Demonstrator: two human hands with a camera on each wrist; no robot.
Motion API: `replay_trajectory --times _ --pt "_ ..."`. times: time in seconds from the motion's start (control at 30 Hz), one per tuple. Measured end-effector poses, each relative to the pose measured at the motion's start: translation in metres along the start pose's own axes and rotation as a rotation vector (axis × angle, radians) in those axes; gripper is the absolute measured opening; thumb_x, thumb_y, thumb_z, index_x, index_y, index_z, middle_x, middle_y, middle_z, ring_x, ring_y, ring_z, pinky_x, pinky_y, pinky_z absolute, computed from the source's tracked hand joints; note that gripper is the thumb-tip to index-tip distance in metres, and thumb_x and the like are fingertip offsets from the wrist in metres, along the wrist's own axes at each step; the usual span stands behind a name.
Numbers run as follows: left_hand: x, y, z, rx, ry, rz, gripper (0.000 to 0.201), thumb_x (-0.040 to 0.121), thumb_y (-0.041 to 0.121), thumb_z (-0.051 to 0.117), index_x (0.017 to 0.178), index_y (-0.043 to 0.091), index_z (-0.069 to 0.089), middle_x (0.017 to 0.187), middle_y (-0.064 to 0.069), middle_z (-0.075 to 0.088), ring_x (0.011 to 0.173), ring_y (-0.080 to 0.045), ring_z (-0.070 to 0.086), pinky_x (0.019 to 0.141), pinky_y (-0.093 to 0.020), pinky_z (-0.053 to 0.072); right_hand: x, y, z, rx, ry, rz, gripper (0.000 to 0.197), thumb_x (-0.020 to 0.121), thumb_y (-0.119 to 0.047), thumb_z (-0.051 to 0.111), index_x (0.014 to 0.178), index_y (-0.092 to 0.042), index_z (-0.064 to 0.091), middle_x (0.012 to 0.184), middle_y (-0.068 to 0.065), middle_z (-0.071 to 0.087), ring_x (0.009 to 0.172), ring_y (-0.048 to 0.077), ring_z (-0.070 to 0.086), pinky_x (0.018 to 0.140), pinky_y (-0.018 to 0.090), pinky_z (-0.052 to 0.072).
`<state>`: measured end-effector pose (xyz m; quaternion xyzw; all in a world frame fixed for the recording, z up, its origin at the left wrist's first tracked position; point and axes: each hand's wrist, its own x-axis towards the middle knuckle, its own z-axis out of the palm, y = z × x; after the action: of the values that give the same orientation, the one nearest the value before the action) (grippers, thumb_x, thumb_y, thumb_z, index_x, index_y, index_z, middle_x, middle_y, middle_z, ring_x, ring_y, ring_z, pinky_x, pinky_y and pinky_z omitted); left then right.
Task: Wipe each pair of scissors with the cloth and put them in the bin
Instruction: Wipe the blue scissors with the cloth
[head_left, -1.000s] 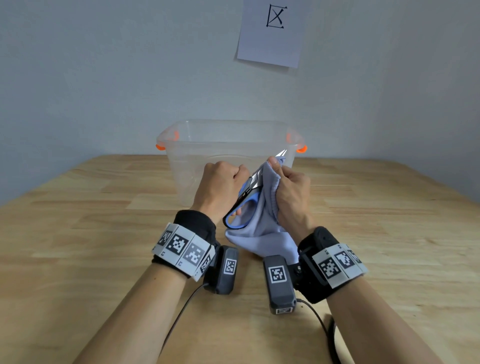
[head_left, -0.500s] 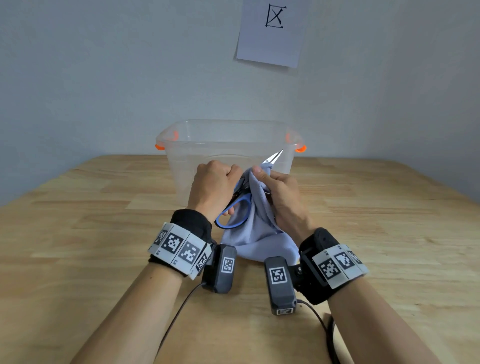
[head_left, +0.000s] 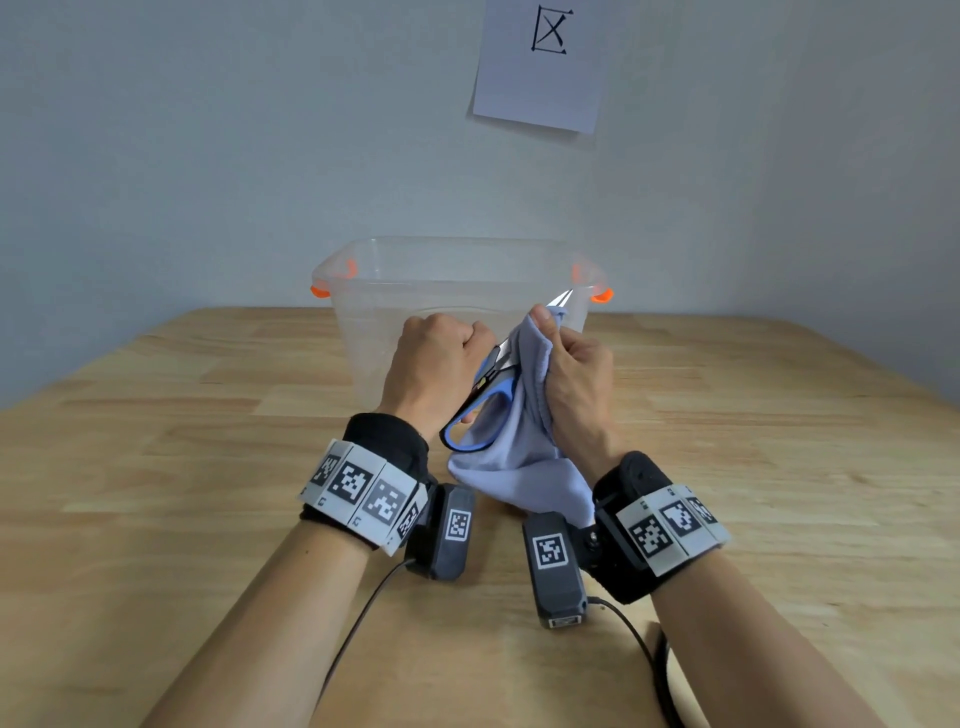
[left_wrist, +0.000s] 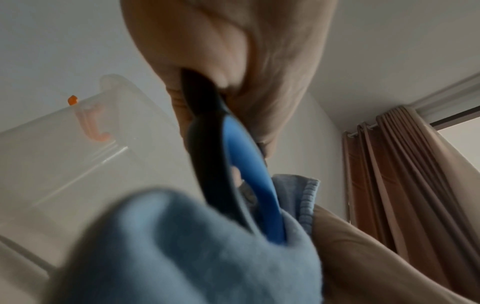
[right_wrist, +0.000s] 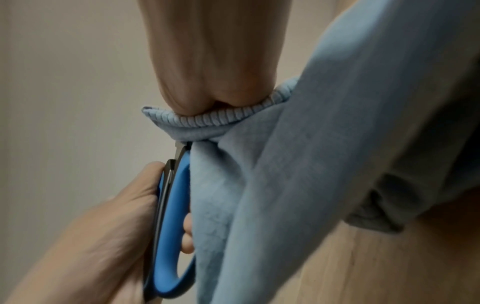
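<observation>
Our left hand (head_left: 441, 364) grips the scissors (head_left: 480, 400); our right hand (head_left: 576, 374) pinches the cloth (head_left: 511, 457) round the blades, and a slip could nick our thumb.

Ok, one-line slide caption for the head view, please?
Left hand grips blue-handled scissors while right hand pinches pale blue cloth around the blades, before a clear plastic bin.

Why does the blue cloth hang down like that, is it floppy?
Probably very floppy: the cloth droops in soft folds below the right hand that pinches it round the scissors. It looks light, since a pinch holds it up. Its fuzzy surface likely grips rather than slips.
</observation>
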<state>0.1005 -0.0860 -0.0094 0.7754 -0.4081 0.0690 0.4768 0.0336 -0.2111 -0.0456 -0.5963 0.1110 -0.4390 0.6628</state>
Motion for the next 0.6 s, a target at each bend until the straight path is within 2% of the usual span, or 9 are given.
replay_trajectory --times 0.07,0.17,0.2,0.3,0.33,0.43,0.47,0.53,0.6 --pt "0.0006 -0.0017 -0.0005 0.013 0.015 -0.02 0.05 0.096 0.014 0.047 0.049 0.003 0.035 0.045 -0.017 0.033 0.032 -0.027 0.058 0.032 -0.021 0.027 -0.0008 -0.0005 -0.0017 0.013 -0.075 0.038 0.042 0.097 -0.034 0.063 0.064 -0.009 0.065 0.063 0.01 0.056 0.064 0.02 0.052 0.061 0.034 0.045" --pt "0.0023 -0.0047 -0.0033 0.018 0.047 -0.044 0.05 0.095 0.017 0.048 0.048 0.004 0.037 0.046 -0.019 0.036 0.034 -0.031 0.058 0.033 -0.023 0.028 -0.0038 -0.0059 -0.0047 -0.019 -0.255 0.084 0.036 0.095 -0.032 0.065 0.091 0.003 0.072 0.083 0.028 0.067 0.077 0.03 0.065 0.075 0.042 0.055" --pt "0.0027 -0.0049 -0.0044 0.014 0.056 -0.043 0.05 0.095 0.017 0.049 0.048 0.004 0.038 0.047 -0.021 0.037 0.033 -0.03 0.058 0.032 -0.023 0.029 -0.0048 -0.007 -0.0047 -0.026 -0.275 0.084 0.036 0.092 -0.032 0.067 0.092 0.004 0.073 0.081 0.028 0.068 0.076 0.031 0.066 0.076 0.043 0.056" --pt "0.003 -0.0034 -0.005 -0.001 0.062 -0.007 0.052 0.095 0.015 0.049 0.045 0.007 0.036 0.048 -0.03 0.041 0.032 -0.025 0.058 0.031 -0.022 0.03 -0.0078 -0.0076 -0.0006 -0.011 -0.249 0.077 0.048 0.093 -0.035 0.066 0.075 0.009 0.063 0.052 0.014 0.057 0.055 0.025 0.057 0.062 0.035 0.052" --pt "0.0027 -0.0027 -0.0044 -0.009 0.061 0.007 0.053 0.095 0.014 0.049 0.044 0.008 0.036 0.048 -0.032 0.043 0.032 -0.023 0.058 0.031 -0.021 0.029 -0.0078 -0.0057 -0.0002 0.018 -0.235 0.083 0.052 0.094 -0.035 0.065 0.076 0.014 0.061 0.052 0.014 0.057 0.055 0.025 0.056 0.063 0.036 0.051" --pt "0.002 -0.0027 -0.0016 -0.015 0.069 0.033 0.056 0.097 0.013 0.049 0.043 0.008 0.037 0.049 -0.031 0.043 0.031 -0.02 0.056 0.031 -0.018 0.03 -0.0077 -0.0049 0.0011 0.106 -0.202 0.088 0.055 0.095 -0.034 0.065 0.092 0.02 0.063 0.083 0.039 0.063 0.078 0.037 0.063 0.082 0.056 0.054" --pt "0.0017 -0.0023 -0.0004 -0.014 0.072 0.038 0.055 0.097 0.013 0.049 0.043 0.008 0.037 0.048 -0.031 0.041 0.031 -0.02 0.056 0.031 -0.018 0.03 -0.0077 -0.0061 0.0015 0.113 -0.188 0.086 0.054 0.096 -0.034 0.065 0.093 0.019 0.064 0.089 0.042 0.062 0.082 0.038 0.062 0.085 0.059 0.052" --pt "0.0015 -0.0019 0.0015 -0.003 0.071 0.037 0.056 0.097 0.014 0.049 0.043 0.008 0.035 0.046 -0.03 0.037 0.031 -0.019 0.057 0.031 -0.019 0.028 -0.0071 -0.0062 0.0014 0.118 -0.157 0.082 0.048 0.097 -0.032 0.062 0.087 0.014 0.067 0.084 0.033 0.063 0.08 0.035 0.061 0.082 0.054 0.053" --pt "0.0013 -0.0019 0.0024 0.001 0.061 0.028 0.055 0.097 0.014 0.049 0.044 0.008 0.033 0.045 -0.026 0.03 0.031 -0.02 0.057 0.031 -0.02 0.027 -0.0078 -0.0061 -0.0001 0.126 -0.154 0.092 0.04 0.1 -0.027 0.059 0.072 0.0 0.067 0.071 0.017 0.061 0.068 0.025 0.06 0.07 0.038 0.054"
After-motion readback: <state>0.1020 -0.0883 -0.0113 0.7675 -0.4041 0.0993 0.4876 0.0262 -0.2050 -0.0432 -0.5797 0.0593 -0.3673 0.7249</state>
